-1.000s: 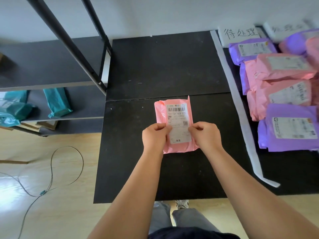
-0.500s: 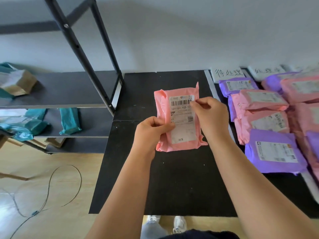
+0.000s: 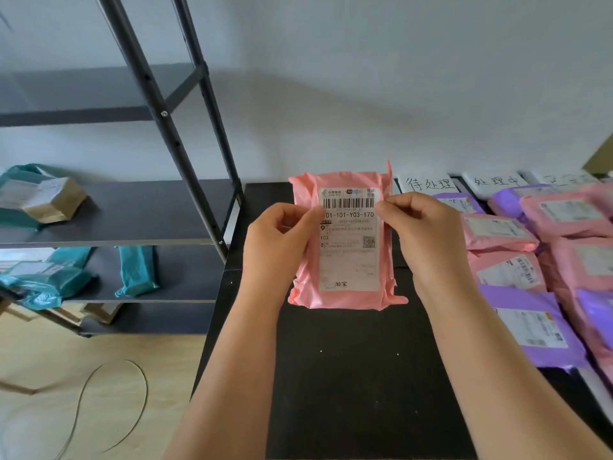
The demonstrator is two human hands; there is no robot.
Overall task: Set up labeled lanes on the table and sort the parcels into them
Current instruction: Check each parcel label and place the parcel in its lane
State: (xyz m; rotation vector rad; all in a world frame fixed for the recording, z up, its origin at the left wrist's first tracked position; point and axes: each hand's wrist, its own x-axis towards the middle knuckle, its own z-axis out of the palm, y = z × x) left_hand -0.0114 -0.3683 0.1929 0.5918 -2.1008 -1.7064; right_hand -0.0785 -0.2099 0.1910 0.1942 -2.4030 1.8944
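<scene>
Our left hand (image 3: 278, 240) and right hand (image 3: 423, 237) pinch the pink plastic mailer parcel (image 3: 348, 260) upright by its sides; the white paper lane labels (image 3: 431, 184) lie rightward, nearer the right.

Left hand (image 3: 280, 242): held raised; the pink parcel (image 3: 346, 260) is pinched at its left edge between thumb and curled fingers.
Right hand (image 3: 419, 234): the opposite edge is pinched likewise.
Forearms: bare, extended forward below the hands.

pink parcel (image 3: 345, 260): lifted off table (image 3: 348, 376), upright | left grip (image 3: 278, 240), right grip (image 3: 421, 234): up beside barcode (image 3: 348, 203)
</scene>
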